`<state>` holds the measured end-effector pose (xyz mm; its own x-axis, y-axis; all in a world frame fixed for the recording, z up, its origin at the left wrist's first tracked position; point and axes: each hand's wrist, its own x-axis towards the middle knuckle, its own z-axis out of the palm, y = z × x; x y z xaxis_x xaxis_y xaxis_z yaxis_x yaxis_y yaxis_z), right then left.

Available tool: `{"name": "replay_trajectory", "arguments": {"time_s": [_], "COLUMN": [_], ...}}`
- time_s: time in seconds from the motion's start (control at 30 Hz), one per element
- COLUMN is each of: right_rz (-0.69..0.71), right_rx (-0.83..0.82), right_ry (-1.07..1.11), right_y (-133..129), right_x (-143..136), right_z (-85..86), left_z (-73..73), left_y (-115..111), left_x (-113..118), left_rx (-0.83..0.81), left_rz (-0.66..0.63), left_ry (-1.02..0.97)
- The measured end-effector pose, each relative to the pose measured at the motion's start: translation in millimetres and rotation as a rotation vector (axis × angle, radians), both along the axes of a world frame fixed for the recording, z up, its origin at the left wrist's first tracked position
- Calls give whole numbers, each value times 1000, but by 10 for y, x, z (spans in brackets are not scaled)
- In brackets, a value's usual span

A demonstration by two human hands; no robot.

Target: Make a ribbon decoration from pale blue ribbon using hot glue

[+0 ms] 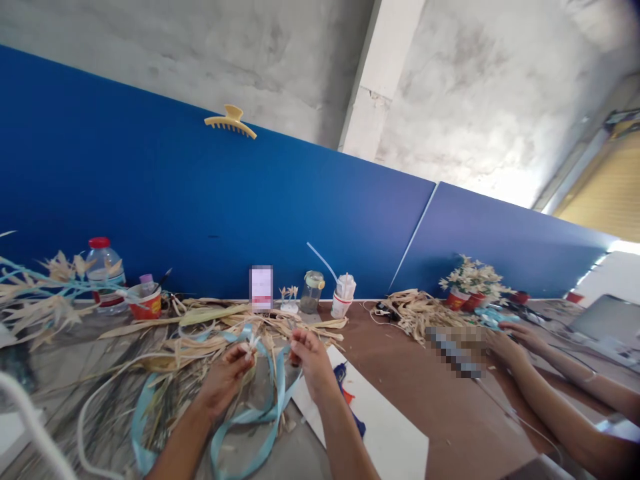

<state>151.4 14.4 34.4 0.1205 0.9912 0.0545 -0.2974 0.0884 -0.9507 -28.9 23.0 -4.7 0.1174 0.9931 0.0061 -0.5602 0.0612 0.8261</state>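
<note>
My left hand (pixel 227 377) is closed in a pinch on a small whitish flower-like piece (pixel 251 345), with light blue ribbon beside it. To its right, my right hand (pixel 310 360) is raised with thumb and fingers pressed together; what they hold, if anything, is too small to make out. Loops of light blue ribbon (pixel 273 427) hang and lie between my two forearms. Behind and under the hands spread dry corn husk strips (pixel 210 317). Beside my right forearm a blue glue gun (pixel 341 373) lies on a white board (pixel 390 440), partly hidden by the arm.
At the back stand a phone (pixel 262 287), a glass jar (pixel 313 293) and a cup with a straw (pixel 341 305). Leftward are a red paper cup (pixel 145 307) and a bottle (pixel 103 260). A co-worker's hands (pixel 507 347) are at the right, near potted husk flowers (pixel 473 277).
</note>
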Motion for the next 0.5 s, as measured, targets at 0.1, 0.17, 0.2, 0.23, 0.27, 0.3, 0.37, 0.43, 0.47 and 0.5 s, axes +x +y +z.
{"name": "replay_trajectory", "arguments": {"time_s": [0.1,0.17,0.2,0.23,0.27,0.3,0.37,0.43,0.47,0.5], "right_rz": [-67,-129,-161,-182,-196,-212,-205,-165,-145,-128], "right_rx": [90,134,116,77,15,-42,-181,-286,-319,-336], "right_ry": [-274,-591,-765,-927,-1072,-1191,-1378,-1500,-1536,-1559], "right_y": [-127,-264,-344,-428,-510,-588,-714,-788,-806,-811], "right_x": [262,480,585,681,762,825,892,894,880,863], "right_z": [170,196,175,134,78,13,-118,-217,-250,-273], "left_z": [-3,-12,-16,-21,-26,-31,-45,-62,-69,-76], "left_y": [19,30,35,38,42,47,59,74,81,87], "left_x": [-21,-27,-28,-26,-24,-21,-17,-18,-20,-23], "left_rx": [-7,-39,-62,-86,-108,-125,-140,-140,-139,-143], "left_rz": [7,13,16,22,29,37,52,56,54,52], "left_ry": [-49,-71,-81,-90,-100,-108,-116,-126,-135,-144]}}
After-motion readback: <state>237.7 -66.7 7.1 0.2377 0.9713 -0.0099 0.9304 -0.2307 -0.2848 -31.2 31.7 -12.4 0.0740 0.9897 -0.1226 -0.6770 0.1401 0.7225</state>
